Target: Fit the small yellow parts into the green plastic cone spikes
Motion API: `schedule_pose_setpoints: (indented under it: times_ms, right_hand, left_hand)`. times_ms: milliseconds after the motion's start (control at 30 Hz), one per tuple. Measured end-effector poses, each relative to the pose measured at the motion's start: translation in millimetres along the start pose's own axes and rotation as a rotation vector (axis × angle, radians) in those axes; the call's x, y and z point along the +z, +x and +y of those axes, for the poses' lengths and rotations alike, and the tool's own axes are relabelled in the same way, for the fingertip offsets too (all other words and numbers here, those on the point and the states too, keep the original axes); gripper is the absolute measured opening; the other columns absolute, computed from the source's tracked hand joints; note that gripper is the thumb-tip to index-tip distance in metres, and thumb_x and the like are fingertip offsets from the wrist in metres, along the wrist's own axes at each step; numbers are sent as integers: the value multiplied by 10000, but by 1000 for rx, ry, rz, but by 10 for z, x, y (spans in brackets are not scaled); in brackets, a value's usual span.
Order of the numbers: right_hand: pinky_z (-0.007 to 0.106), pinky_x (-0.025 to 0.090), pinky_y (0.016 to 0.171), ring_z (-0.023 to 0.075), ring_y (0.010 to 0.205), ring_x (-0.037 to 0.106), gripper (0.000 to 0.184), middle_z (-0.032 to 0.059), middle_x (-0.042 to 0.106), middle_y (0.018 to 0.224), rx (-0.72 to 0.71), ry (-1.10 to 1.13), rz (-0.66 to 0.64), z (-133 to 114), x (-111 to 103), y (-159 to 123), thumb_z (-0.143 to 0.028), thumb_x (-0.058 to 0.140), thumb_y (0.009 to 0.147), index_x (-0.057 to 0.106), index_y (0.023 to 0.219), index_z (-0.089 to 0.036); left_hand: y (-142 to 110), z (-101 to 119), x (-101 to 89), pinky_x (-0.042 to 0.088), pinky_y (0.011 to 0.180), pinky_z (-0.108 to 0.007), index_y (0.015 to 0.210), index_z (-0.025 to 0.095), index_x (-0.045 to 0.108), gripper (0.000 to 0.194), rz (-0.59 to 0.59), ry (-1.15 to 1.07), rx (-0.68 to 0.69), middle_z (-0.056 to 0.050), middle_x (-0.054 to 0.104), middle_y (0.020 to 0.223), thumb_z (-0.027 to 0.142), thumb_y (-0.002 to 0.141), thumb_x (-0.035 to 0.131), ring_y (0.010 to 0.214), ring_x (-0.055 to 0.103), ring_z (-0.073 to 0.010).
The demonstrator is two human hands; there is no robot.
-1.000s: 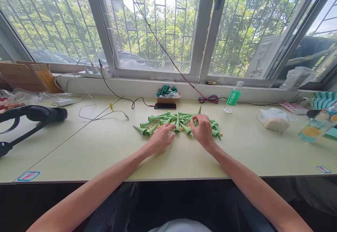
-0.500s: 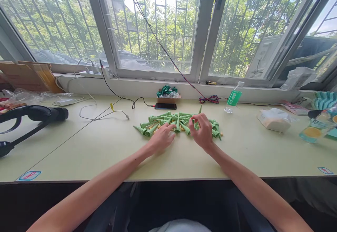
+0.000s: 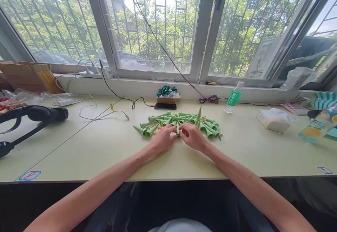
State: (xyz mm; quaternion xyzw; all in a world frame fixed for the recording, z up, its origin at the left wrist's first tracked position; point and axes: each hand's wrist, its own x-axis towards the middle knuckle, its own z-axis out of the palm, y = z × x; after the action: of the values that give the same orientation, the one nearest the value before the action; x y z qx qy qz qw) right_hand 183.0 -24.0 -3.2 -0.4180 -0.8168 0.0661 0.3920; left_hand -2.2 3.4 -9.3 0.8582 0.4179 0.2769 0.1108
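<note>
"Several window panes (image 3: pixel 158 31) fill the back. What lies below them?"

"A pale desk (image 3: pixel 105 154), with a black headset (image 3: pixel 56 114) toward its left end and a heap of green cones (image 3: pixel 167 121) in the middle."

"And the hands?"

"At the heap's near side, close together. The left hand (image 3: pixel 164 139) has bent fingers; the right hand (image 3: pixel 194 137) is curled, thumb near forefinger."

"Anything smaller?"

"A bottle (image 3: pixel 233 97) with a green label, right of the heap and farther back, then a dark phone (image 3: pixel 165 106) behind the heap."

"Is either grip holding something?"

"A single cone (image 3: pixel 178 130) shows between the two hands' fingertips; I cannot tell whether either grip is clenched on it. Smallest are tan pieces (image 3: pixel 221 134) among the cones and at their right edge."
</note>
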Motion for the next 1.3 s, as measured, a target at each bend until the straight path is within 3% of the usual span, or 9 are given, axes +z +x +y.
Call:
schedule_pose_setpoints:
  times_ms: [367, 700, 967, 1133, 1300]
  right_hand:
    - [253, 418, 653, 140, 666, 551, 156, 32, 624, 795, 57, 30, -13, -21, -26, 18, -242, 468, 939, 589, 1005, -169]
    - [257, 450, 633, 142, 611, 588, 364, 29, 667, 809, 181, 173, -14, -72, -68, 27, -447, 404, 993, 547, 1204, -187]
    - [273, 452, 687, 167, 720, 620, 308, 64, 697, 833, 122, 68, -9, -18, -34, 27, -358, 437, 983, 654, 1045, -149]
    - [267, 452, 670, 158, 677, 614, 283, 48, 691, 787, 145, 29, -41, -17, -41, 15, -324, 473, 968, 636, 1111, -142]
    - [287, 472, 734, 178, 760, 622, 244, 89, 684, 934, 142, -104, 53, 11, -46, 21, -243, 455, 959, 637, 1094, -152]
  left_hand:
    - [7, 51, -77, 427, 610, -270, 798, 188, 532, 56, 126, -88, 122, 1, 535, 777, 215, 834, 565, 644, 505, -131]
    - [4, 129, -130, 464, 551, -225, 788, 189, 491, 93, 206, -235, 181, 7, 515, 812, 206, 851, 557, 617, 518, -91]
    - [-3, 71, -68, 483, 590, -237, 824, 187, 529, 59, 140, -203, 176, -4, 538, 853, 216, 873, 545, 655, 556, -98]
    - [-6, 47, -49, 476, 614, -256, 838, 189, 558, 79, 100, -154, 161, -14, 563, 839, 248, 884, 533, 687, 561, -126]
    - [-8, 49, -47, 437, 612, -273, 809, 192, 553, 79, 128, -74, 105, -11, 579, 834, 251, 860, 559, 640, 529, -128]
